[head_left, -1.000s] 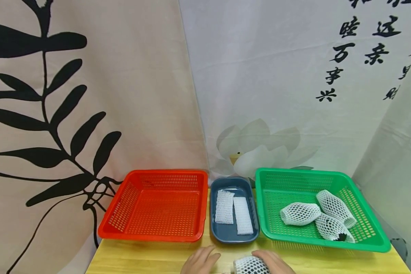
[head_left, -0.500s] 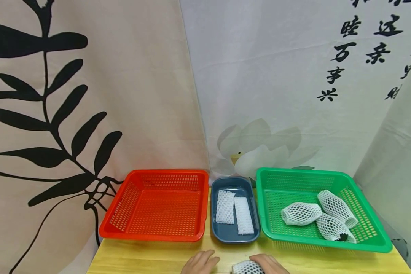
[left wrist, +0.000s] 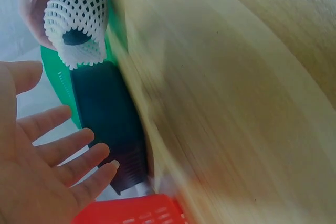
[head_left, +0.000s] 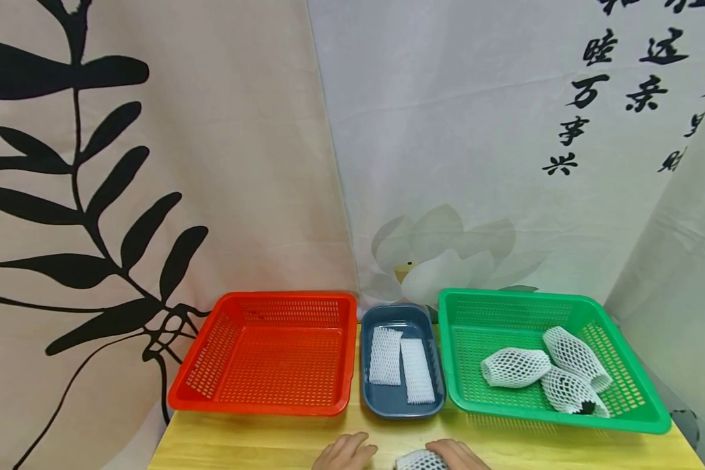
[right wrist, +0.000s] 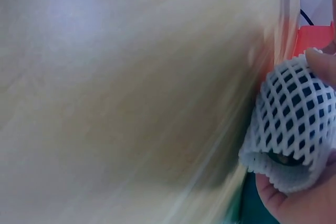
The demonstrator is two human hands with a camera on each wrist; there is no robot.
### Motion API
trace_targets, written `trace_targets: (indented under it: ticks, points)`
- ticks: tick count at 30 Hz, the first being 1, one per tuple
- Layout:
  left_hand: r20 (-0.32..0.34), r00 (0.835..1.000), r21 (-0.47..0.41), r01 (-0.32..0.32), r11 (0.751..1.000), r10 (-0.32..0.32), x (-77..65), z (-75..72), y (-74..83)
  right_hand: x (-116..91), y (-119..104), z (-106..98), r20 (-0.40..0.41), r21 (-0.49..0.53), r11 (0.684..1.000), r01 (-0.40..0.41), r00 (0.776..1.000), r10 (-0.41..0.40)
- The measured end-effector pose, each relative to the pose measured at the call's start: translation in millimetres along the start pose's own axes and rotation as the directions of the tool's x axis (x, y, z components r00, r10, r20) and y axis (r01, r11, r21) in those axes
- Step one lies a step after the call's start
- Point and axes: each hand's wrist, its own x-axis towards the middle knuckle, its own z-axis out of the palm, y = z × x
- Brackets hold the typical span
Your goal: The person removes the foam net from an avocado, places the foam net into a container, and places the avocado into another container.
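Observation:
At the bottom edge of the head view, my right hand (head_left: pixel 458 455) holds a dark, rounded object in a white foam net sleeve (head_left: pixel 421 460). The right wrist view has the sleeve (right wrist: pixel 294 114) between thumb and fingers, with the dark end showing inside its open mouth. What the object is, I cannot tell. My left hand (head_left: pixel 345 452) is to its left, apart from the sleeve. In the left wrist view, that hand (left wrist: pixel 42 161) has its fingers spread and relaxed, with nothing in them.
A red basket (head_left: pixel 264 408) stands at the left and a green basket (head_left: pixel 564 424) at the right, holding several netted objects (head_left: pixel 514 367). Between them, a blue-grey tray (head_left: pixel 388 398) bears two flat foam nets (head_left: pixel 417 371). All stand on a wooden table (head_left: pixel 241 444).
My right hand and the netted object have shifted slightly left and down, towards the near edge of view. The left hand has dropped a little. Baskets and tray stay put.

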Motion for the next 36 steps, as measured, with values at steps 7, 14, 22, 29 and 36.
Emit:
trace_targets:
  ticks: [7,14,22,29,36]
  points:
    - [0.090,0.996,-0.068,0.023,0.997,-0.017,-2.5,-1.3,2.0,0,0,-4,0.112,-0.003,0.998,-0.059,0.992,0.059]
    - [0.046,0.998,-0.130,-0.037,0.991,0.043,-7.2,9.6,0.3,2,4,-15,0.296,0.028,0.989,-0.145,0.946,0.130]
    - [-0.038,0.998,-0.245,-0.053,0.968,0.045,-7.9,20.3,9.3,2,12,-21,0.439,0.125,0.966,-0.225,0.886,0.150]
    - [-0.106,0.968,-0.252,-0.247,0.936,0.227,-0.5,25.6,6.1,1,13,-28,0.452,0.145,0.957,-0.249,0.878,0.160]
    - [-0.083,0.951,-0.265,-0.309,0.913,0.297,7.5,24.8,7.8,-1,13,-29,0.402,0.157,0.961,-0.228,0.904,0.149]
